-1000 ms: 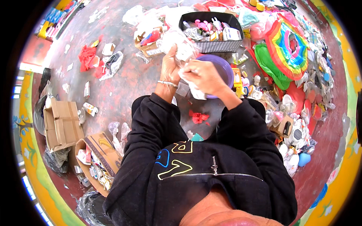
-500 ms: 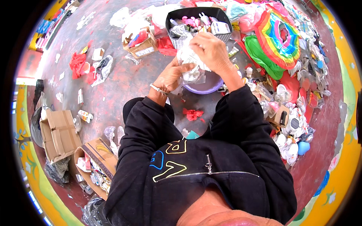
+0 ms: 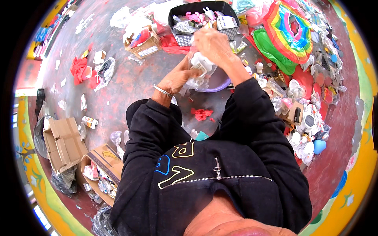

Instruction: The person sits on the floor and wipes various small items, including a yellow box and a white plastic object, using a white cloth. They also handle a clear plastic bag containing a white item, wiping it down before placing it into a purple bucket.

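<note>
A clear plastic bag (image 3: 197,83) with a white object (image 3: 202,63) in it is held up in front of me. My left hand (image 3: 176,78) is closed on the bag's lower left side, thumb across its front. At the bag's top, my right hand (image 3: 216,46) grips the plastic with curled, somewhat blurred fingers. The white object looks rounded and bears a printed label; I cannot make out its kind. Below the bag is a purple basin (image 3: 220,86), partly covered by my hands. Just beyond stands a black-and-white patterned bin (image 3: 185,40) containing pink and white toys.
A small open carton (image 3: 149,48) stands left of the bin. Rainbow-coloured fabric (image 3: 271,23) and green fabric (image 3: 271,51) lie to the right, beside a heap of mixed white items (image 3: 311,122). Two larger cardboard boxes (image 3: 65,143) stand at left. Red scraps (image 3: 201,114) lie between my knees.
My right hand has risen slightly along the bag. The bag is now less bunched, so more of the white object shows. My left hand has kept its hold.
</note>
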{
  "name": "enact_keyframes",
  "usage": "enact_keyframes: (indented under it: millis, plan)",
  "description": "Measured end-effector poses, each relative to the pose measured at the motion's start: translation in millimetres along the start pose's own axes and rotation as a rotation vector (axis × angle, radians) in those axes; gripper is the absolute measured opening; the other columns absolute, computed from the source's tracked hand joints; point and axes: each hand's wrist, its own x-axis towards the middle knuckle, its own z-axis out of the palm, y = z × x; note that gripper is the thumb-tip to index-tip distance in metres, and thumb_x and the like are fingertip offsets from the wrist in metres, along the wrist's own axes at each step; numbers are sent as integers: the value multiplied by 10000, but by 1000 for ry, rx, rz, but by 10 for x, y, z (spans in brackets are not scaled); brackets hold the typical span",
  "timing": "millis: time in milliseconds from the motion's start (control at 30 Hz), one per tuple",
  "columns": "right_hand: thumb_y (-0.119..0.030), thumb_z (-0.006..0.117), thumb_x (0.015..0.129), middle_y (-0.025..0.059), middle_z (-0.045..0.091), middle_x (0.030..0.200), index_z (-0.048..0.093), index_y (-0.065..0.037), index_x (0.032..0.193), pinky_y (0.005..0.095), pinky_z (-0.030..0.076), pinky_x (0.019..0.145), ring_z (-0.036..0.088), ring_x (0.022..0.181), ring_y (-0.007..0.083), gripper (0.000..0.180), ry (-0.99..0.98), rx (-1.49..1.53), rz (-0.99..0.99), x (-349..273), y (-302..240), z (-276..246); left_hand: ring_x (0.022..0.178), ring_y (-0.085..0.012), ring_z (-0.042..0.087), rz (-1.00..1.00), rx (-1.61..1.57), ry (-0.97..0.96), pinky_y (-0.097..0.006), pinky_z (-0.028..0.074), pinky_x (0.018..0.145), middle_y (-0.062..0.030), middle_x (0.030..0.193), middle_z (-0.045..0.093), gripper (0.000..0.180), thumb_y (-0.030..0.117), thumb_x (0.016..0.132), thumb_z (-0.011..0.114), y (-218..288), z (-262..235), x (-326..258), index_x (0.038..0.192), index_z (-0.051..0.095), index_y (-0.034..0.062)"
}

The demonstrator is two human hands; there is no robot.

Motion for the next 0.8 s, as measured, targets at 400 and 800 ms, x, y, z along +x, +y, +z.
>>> enact_keyframes:
  millis: [400,800]
  plan:
    - [-129,613,789,90,643,768,640,-45,792,317,464,583,611,617,259,88,266,482,154,-59,-61,-371,1026,-354,582,59,-265,-5,-384,501,820,-148,1194,537,651,56,749,647,25,-104,20,1323,342,25]
    - [-148,622,781,83,647,773,647,-48,808,304,486,612,625,652,186,106,126,751,242,-8,-109,-286,974,-254,602,-9,-154,-26,-344,483,835,-124,1079,590,527,21,740,664,-10,-162,73,1216,438,13]
